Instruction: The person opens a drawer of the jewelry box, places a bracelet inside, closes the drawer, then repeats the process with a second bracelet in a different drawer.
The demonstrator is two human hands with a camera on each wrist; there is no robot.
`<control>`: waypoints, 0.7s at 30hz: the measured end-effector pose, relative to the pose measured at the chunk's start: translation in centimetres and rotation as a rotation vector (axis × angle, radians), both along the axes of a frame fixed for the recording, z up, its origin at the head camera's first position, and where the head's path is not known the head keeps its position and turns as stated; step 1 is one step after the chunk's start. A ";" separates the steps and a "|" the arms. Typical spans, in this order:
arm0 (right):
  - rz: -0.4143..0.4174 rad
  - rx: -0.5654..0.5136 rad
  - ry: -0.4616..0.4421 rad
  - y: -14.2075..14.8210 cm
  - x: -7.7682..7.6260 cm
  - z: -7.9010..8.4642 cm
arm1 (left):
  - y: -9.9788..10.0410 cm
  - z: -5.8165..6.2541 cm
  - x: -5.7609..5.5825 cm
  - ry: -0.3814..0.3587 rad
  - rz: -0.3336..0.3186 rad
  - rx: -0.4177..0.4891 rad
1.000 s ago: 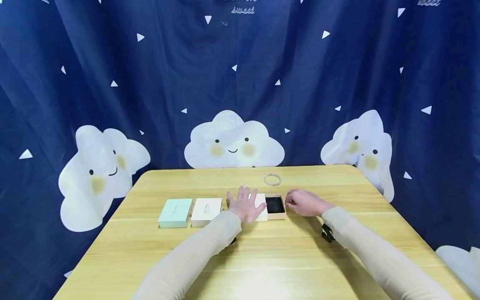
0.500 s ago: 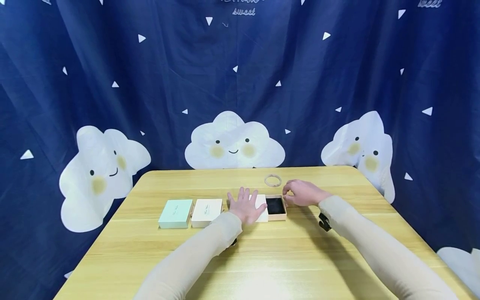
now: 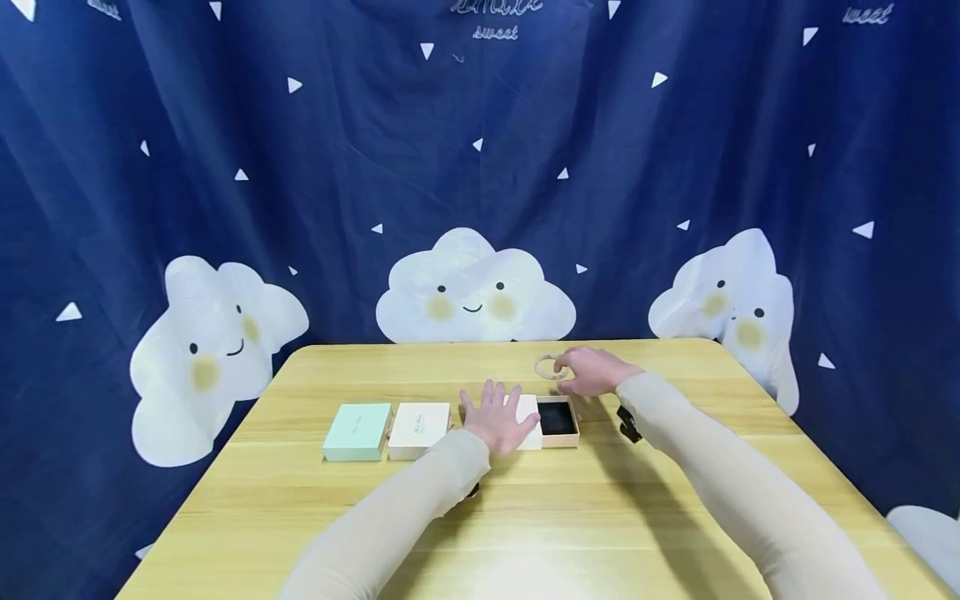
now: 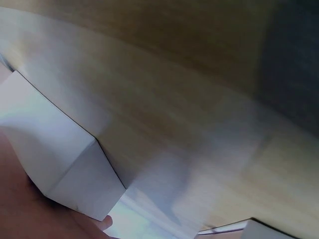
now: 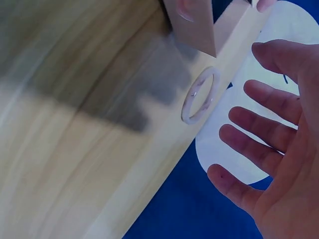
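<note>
My left hand (image 3: 497, 419) lies with fingers spread over the white sleeve (image 3: 532, 435) of a box. The box's pink drawer (image 3: 562, 443) is pulled out to the right and shows a black pad (image 3: 556, 417) inside. In the left wrist view the palm covers part of the white sleeve (image 4: 50, 134). My right hand (image 3: 592, 372) is over the far side of the table, its fingertips right at a pale marbled bangle (image 3: 537, 367). The right wrist view shows the fingers apart and lightly bent, with nothing between them, beside the bangle (image 5: 188, 106).
Left of my left hand, a white box (image 3: 420, 425) and a mint-green box (image 3: 358, 427) stand side by side, both shut. The wooden table (image 3: 525, 517) ends at the back against a dark blue curtain (image 3: 480, 192) with cloud prints.
My right hand has moved from the drawer's right edge away from me and leftward to the bangle. My left hand stays on the box. The whole view has shifted slightly.
</note>
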State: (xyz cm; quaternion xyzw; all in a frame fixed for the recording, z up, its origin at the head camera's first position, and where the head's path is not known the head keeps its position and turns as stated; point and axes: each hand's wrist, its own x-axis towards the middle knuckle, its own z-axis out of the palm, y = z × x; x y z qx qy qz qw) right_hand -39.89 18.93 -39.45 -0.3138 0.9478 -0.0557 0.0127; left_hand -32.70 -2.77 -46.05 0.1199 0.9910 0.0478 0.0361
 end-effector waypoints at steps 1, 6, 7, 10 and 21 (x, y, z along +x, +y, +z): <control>-0.006 0.002 -0.008 -0.1 -0.2 0.0 | 0.0 0.0 0.0 -0.001 0.001 -0.001; -0.033 0.020 -0.049 -0.6 -1.3 0.1 | 0.1 0.0 0.1 -0.012 0.003 0.004; -0.033 0.026 -0.053 -0.7 -1.5 0.2 | 0.1 0.0 0.2 -0.013 0.004 0.005; -0.033 0.036 -0.067 -1.1 -1.9 0.4 | 0.0 0.2 0.3 -0.008 0.004 0.012; -0.094 0.079 -0.136 -1.8 -3.8 0.6 | -0.2 0.2 0.2 -0.004 0.005 0.007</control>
